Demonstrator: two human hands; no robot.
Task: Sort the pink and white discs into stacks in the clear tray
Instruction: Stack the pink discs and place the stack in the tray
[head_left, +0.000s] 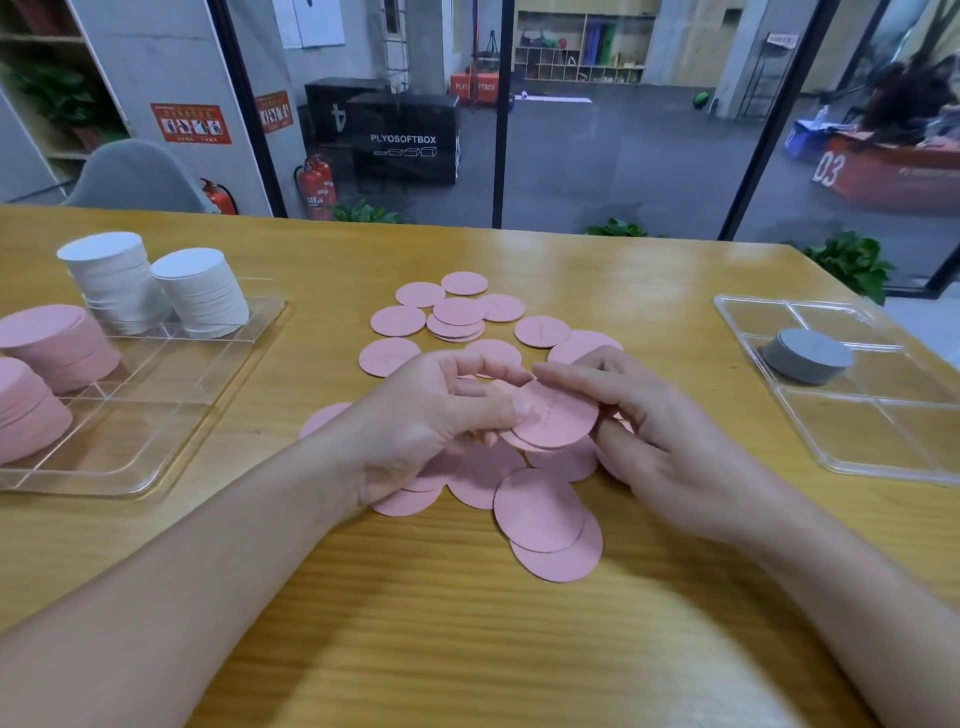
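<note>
both hands meet over the loose pile of pink discs in the middle of the tabletop. the left hand curls its fingers and thumb round a small bunch of pink discs, held just above the pile. the right hand pinches the same bunch from the other side, fingers half bent. left of the pile, the clear tray holds two white stacks and two pink stacks

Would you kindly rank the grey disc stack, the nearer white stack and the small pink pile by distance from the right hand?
From the right hand:
1. Small pink pile, just beyond, centre.
2. Grey disc stack, right tray.
3. Nearer white stack, left tray.
</note>
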